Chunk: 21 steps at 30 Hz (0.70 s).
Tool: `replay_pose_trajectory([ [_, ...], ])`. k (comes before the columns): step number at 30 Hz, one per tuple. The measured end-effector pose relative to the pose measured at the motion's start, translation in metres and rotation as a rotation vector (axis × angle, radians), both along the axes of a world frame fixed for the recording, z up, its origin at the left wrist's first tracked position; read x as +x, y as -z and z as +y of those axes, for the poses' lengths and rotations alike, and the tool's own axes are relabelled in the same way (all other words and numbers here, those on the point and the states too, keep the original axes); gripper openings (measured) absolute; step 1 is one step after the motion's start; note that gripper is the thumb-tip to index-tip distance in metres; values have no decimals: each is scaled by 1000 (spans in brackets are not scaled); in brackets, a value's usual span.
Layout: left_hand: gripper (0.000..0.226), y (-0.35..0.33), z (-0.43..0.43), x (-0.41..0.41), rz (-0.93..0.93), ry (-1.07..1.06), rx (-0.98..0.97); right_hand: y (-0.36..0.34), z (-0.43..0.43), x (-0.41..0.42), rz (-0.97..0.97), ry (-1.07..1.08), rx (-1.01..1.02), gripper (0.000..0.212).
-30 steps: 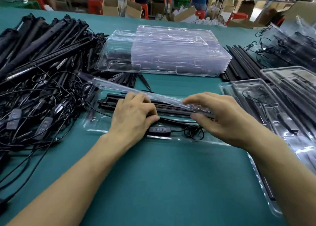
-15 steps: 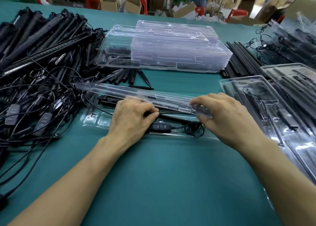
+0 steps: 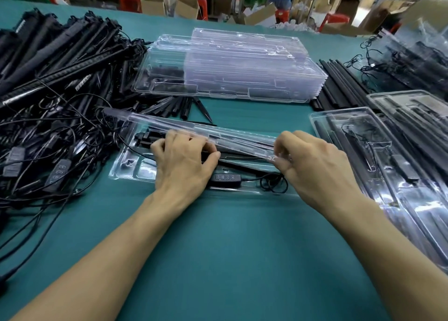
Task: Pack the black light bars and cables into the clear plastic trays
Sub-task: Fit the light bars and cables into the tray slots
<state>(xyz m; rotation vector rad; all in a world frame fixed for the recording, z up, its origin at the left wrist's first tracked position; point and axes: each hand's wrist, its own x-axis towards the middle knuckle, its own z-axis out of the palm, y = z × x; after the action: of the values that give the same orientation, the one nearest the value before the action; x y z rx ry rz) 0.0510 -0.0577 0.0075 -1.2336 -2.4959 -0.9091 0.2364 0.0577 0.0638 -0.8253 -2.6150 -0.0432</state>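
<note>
CHANGE: tightened from flatter fingers into a pinch, right hand (image 3: 317, 168), on front corner of hinged clear plastic lid (image 3: 194, 129), held half-lowered | MEANS: seated in open clear plastic tray (image 3: 126, 172), long black light bar (image 3: 242, 167) and black cable with inline switch (image 3: 225, 177); closing likely next | POSE: left hand (image 3: 184, 165) curled over bar, gripping it down, wrist low.

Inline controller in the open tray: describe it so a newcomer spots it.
On the green table, find the open clear tray nearest the person. Along its near edge, just right of the left hand, lies a small black controller with a row of buttons. Unlike the controllers in the tangled heap at left, it sits inside a tray.
</note>
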Motion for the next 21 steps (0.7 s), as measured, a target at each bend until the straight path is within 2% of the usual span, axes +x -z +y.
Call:
replay_pose_trajectory([
  [3,13,-1,-2,-1,21,74,10,-1,0,-5,5,37,-23,19],
  [7,23,-3,-7,-1,-12,160,-105,-5,-2,-5,-65,17,-86,29],
  [11,22,-3,-10,0,124,210,-156,-16,1,3,-68,-28,-140,24],
  [14,44,-3,-10,1,169,255,-226,-19,4,13,-82,-28,-48,32],
  [16,57,-2,-9,1,187,258,-300,-10,-3,23,56,49,79,40],
  [18,62,-2,-8,0,193,256,-329,1,-14,31,207,110,180,37],
  [21,62,0,-8,-1,203,279,-359,15,-14,39,249,119,163,30],
])
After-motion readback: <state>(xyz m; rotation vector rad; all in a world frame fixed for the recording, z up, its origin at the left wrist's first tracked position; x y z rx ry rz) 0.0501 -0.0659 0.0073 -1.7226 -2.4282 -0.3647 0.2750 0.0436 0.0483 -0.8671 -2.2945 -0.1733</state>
